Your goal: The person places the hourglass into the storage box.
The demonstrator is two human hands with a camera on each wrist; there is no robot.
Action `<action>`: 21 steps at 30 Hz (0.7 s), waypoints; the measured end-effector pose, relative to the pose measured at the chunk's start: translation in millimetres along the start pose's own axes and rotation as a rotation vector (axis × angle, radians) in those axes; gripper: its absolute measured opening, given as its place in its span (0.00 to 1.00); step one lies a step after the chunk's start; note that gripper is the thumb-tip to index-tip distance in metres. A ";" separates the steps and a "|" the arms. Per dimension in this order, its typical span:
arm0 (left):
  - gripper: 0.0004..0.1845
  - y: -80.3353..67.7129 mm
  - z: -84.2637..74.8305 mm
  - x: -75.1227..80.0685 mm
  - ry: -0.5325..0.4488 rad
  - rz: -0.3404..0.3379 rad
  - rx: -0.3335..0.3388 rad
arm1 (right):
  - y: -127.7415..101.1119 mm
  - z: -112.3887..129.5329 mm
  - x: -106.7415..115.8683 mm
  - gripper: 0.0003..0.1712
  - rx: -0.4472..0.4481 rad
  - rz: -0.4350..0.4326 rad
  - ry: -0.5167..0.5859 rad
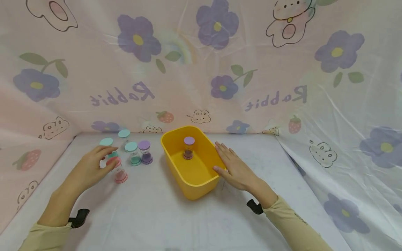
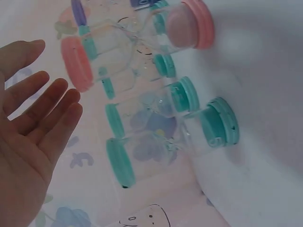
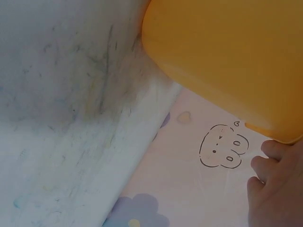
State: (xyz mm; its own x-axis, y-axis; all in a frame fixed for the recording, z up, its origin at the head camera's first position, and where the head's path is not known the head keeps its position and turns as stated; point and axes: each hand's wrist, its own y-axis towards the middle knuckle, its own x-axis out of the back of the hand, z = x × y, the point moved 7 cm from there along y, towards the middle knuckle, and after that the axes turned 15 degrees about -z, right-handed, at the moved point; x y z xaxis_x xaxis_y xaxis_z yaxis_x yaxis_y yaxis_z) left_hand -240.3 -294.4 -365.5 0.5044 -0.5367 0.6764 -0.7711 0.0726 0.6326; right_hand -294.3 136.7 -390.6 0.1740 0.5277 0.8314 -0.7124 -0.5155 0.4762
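My left hand (image 1: 89,169) is beside a pink-capped hourglass (image 1: 120,176) standing on the table. In the left wrist view, the fingers (image 2: 57,94) are relaxed and spread, with a gap between them and the pink cap (image 2: 77,64). Three teal-capped hourglasses (image 1: 135,159) and a purple-capped one (image 1: 146,157) stand just behind. Farther right is a yellow bin (image 1: 191,190) with another purple-capped hourglass (image 1: 189,141) upright inside. My right hand (image 1: 235,170) rests on the bin's right rim, its fingers straight along the side and the thumb at the edge.
A white cloth-covered table (image 1: 141,216) carries everything. Behind it hangs a pink curtain (image 1: 185,90) printed with flowers and rabbits, which also comes down along both sides. Black wrist straps (image 1: 80,218) sit on both forearms.
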 end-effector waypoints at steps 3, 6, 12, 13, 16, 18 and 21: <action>0.27 -4.0 5.5 -4.3 -0.011 0.058 0.049 | -0.5 -0.5 0.7 0.45 -0.009 0.005 0.000; 0.27 -6.6 7.9 -7.1 -0.028 0.082 0.073 | -1.0 -1.2 0.9 0.45 -0.016 0.006 -0.001; 0.29 -10.4 12.5 -11.6 -0.054 0.099 0.096 | -1.1 -1.1 0.8 0.45 -0.012 -0.004 0.008; 0.29 -11.3 13.2 -12.3 -0.057 0.102 0.100 | -0.9 -0.9 0.8 0.45 -0.010 -0.004 0.007; 0.29 -13.9 13.8 -13.2 -0.064 0.088 0.090 | -0.3 -0.3 0.8 0.44 -0.009 0.000 0.009; 0.28 -15.6 14.4 -13.8 -0.067 0.074 0.085 | -0.2 0.1 1.0 0.44 -0.010 0.003 0.009; 0.27 -17.9 16.0 -15.0 -0.069 0.058 0.087 | -0.4 0.4 1.4 0.44 -0.015 0.007 0.009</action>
State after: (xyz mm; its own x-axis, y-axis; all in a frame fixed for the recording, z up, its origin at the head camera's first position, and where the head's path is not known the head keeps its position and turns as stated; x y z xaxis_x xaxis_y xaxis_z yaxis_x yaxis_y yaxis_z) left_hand -240.3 -301.1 -393.0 0.4326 -0.5903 0.6815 -0.8304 0.0336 0.5562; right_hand -293.5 137.3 -389.5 0.1628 0.5305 0.8319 -0.7234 -0.5092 0.4664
